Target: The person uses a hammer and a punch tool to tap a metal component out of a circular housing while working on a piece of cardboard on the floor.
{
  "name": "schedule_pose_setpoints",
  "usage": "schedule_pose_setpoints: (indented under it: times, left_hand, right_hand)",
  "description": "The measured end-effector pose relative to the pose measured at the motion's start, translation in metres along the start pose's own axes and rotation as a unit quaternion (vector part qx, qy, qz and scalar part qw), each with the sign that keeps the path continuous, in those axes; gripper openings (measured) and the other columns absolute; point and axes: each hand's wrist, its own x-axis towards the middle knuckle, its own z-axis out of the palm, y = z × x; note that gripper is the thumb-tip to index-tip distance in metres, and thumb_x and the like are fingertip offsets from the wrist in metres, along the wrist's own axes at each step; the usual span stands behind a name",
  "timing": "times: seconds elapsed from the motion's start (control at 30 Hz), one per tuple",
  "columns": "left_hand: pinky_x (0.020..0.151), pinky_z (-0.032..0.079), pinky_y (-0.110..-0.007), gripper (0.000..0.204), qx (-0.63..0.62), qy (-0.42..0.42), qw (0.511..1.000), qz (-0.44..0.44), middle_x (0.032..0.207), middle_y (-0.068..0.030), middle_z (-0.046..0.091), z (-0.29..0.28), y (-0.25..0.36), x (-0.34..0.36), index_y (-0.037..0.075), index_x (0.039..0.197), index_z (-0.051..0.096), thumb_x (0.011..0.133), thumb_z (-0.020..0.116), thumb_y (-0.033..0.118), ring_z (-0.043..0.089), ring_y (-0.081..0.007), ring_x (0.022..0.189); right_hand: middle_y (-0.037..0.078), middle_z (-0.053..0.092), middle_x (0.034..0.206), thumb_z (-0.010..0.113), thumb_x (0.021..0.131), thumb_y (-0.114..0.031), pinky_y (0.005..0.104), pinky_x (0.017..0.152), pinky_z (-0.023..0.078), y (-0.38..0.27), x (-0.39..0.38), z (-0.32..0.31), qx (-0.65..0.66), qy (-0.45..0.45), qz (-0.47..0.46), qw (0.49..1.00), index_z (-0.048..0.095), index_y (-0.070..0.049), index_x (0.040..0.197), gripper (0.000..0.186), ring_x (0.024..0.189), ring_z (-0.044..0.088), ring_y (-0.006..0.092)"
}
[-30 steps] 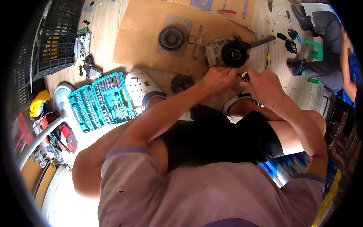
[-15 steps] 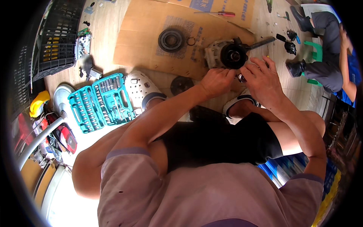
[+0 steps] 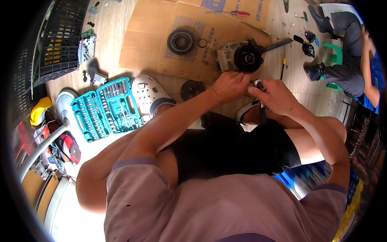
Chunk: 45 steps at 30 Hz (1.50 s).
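My left hand (image 3: 231,86) is closed with its fingertips at the head of a chrome ratchet (image 3: 259,84). My right hand (image 3: 276,97) grips the same ratchet, its dark handle showing below the thumb; what the fingertips hold beyond that is hidden. Just above both hands, a cast metal housing (image 3: 225,58) with a black pulley (image 3: 254,64) and a protruding bar (image 3: 276,45) rests on cardboard (image 3: 145,40). A dark ring part (image 3: 181,50) and a thin ring (image 3: 204,39) lie beside it. Nearer my legs is a dark disc (image 3: 190,89).
An open teal socket case (image 3: 89,117) lies by my left shoe (image 3: 145,92). Black crates (image 3: 56,60) stand at the left, near a metal stand (image 3: 64,109). Screwdrivers (image 3: 242,14) and small tools are scattered around. Another person's legs (image 3: 344,74) are beside a green stool (image 3: 334,52) at right.
My right hand's raised fingers have come down and closed round the ratchet, whose handle now shows below the thumb. My left hand stays at the tool with only slight movement.
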Motion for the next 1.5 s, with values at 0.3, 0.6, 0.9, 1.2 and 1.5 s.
schedule_pose_setpoints:
  times: [0.3,0.6,0.9,1.2,1.5]
  left_hand:
    - [0.061,0.055,-0.039,0.028,0.009,-0.01,1.0,0.001,0.077,-0.0074,0.065,-0.003,0.001,0.002,0.006,0.103,0.062,0.076,0.07,0.01,0.068,-0.0276,0.069]
    - [0.058,0.056,-0.037,0.02,0.02,-0.002,1.0,0.011,0.073,-0.0064,0.064,-0.001,0.0,0.005,0.006,0.093,0.06,0.074,0.068,0.008,0.068,-0.0255,0.065]
    - [0.057,0.056,-0.036,0.017,0.022,-0.001,1.0,0.012,0.072,-0.0061,0.063,-0.002,0.002,0.002,0.007,0.086,0.056,0.074,0.068,0.011,0.068,-0.0238,0.066]
    - [0.059,0.056,-0.038,0.027,0.008,-0.01,1.0,-0.01,0.074,-0.0065,0.065,-0.007,0.002,0.004,0.007,0.095,0.06,0.071,0.07,0.007,0.069,-0.0266,0.068]
    - [0.057,0.056,-0.035,0.016,0.029,-0.006,1.0,0.001,0.074,-0.0057,0.065,0.0,0.0,0.004,0.006,0.089,0.059,0.075,0.067,0.01,0.069,-0.023,0.066]
  right_hand:
    - [0.013,0.071,0.076,0.066,0.098,-0.031,0.0442,0.074,0.055,-0.004,-0.001,-0.001,-0.052,-0.02,0.033,0.998,0.069,-0.001,0.093,0.031,0.077,0.071,0.0333]
    - [0.005,0.071,0.087,0.073,0.077,-0.02,0.0432,0.103,0.043,-0.009,0.0,-0.021,-0.472,0.297,-0.337,0.759,0.066,-0.009,0.099,0.025,0.096,0.071,0.0258]
    - [0.013,0.071,0.078,0.073,0.089,-0.034,0.0426,0.067,0.055,-0.004,-0.008,-0.005,-0.34,0.104,-0.104,0.929,0.066,-0.005,0.086,0.029,0.074,0.072,0.0323]
    - [0.014,0.071,0.078,0.07,0.093,-0.038,0.0437,0.062,0.056,-0.004,-0.005,-0.003,-0.3,0.109,-0.094,0.943,0.066,-0.004,0.093,0.035,0.073,0.072,0.0334]
    - [0.01,0.068,0.101,0.07,0.087,-0.017,0.043,0.102,0.044,0.01,-0.001,-0.01,-0.367,0.205,-0.245,0.874,0.063,-0.006,0.112,0.028,0.11,0.064,0.0277]
